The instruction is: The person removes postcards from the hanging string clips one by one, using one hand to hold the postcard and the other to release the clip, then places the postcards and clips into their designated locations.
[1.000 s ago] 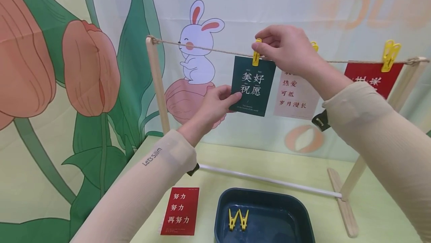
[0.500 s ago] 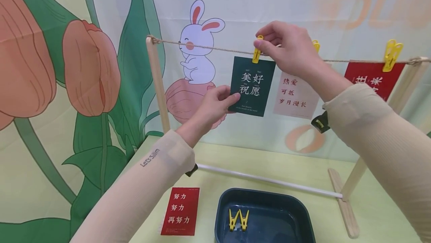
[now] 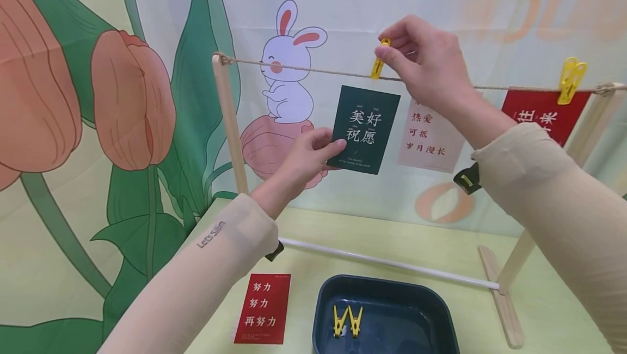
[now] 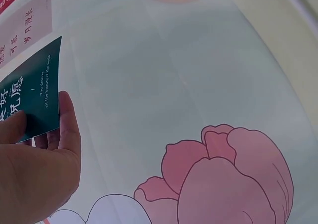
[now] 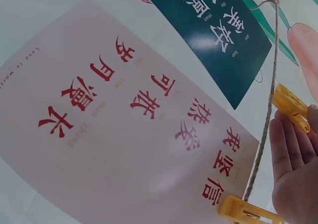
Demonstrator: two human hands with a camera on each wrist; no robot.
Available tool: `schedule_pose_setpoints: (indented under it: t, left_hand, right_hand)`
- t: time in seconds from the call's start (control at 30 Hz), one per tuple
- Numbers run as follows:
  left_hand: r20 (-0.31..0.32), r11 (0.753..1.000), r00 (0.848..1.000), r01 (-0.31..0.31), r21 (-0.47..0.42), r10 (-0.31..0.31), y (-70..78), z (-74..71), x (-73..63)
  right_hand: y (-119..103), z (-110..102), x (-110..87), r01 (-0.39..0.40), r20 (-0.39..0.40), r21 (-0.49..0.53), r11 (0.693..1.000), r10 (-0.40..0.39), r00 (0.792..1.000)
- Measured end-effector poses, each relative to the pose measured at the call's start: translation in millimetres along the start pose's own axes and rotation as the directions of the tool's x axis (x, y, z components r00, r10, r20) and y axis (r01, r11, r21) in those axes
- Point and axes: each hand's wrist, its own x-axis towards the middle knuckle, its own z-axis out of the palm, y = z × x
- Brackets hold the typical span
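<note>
My left hand (image 3: 313, 155) pinches a dark green card (image 3: 366, 129) with white lettering by its lower left corner, thumb in front. The card's top edge is a little below the twine (image 3: 313, 71), apart from it. With thumb and fingers, my right hand (image 3: 433, 62) pinches a yellow clothespin (image 5: 289, 107) above the card. The clothespin's lower tip is at the twine; whether it grips the twine I cannot tell. Beside the green card hangs a pink card (image 5: 134, 119) with red lettering, held to the twine by another yellow clothespin (image 5: 251, 211).
A red card (image 3: 543, 111) hangs from a yellow clothespin (image 3: 572, 80) near the right wooden post. Another red card (image 3: 263, 309) lies on the table, left of a dark blue tray (image 3: 443, 316) containing two yellow clothespins (image 3: 348, 321). A white rod (image 3: 387, 261) crosses behind the tray.
The right hand has drawn its clothespin up and slightly right, off the green card's top edge. The left hand has lowered the card a little, opening a gap under the twine.
</note>
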Motion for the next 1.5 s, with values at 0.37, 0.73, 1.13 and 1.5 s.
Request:
schedule_pose_setpoints:
  t: [0.37,0.73,1.13,1.5]
  left_hand:
    - [0.029,1.0,1.0,-0.004,-0.015,0.004,-2.9,-4.0,-8.2]
    - [0.045,0.999,0.999,-0.002,0.036,0.001,-13.6,-19.2,-22.9]
    - [0.056,0.996,0.998,0.031,0.088,-0.036,-31.3,-40.0,-52.5]
    - [0.078,0.989,0.99,0.106,0.101,-0.114,-54.9,-59.3,-81.0]
  right_hand:
    - [-3,-9,-14.7,0.06,-0.01,0.038,0.997,-0.059,0.998]
    - [-2,-3,-42.3,0.129,0.057,0.067,0.989,-0.133,0.99]
    - [11,11,-72.5,0.176,0.137,0.091,0.98,-0.187,0.973]
    - [27,32,-104.1,0.159,0.215,0.179,0.971,-0.197,0.957]
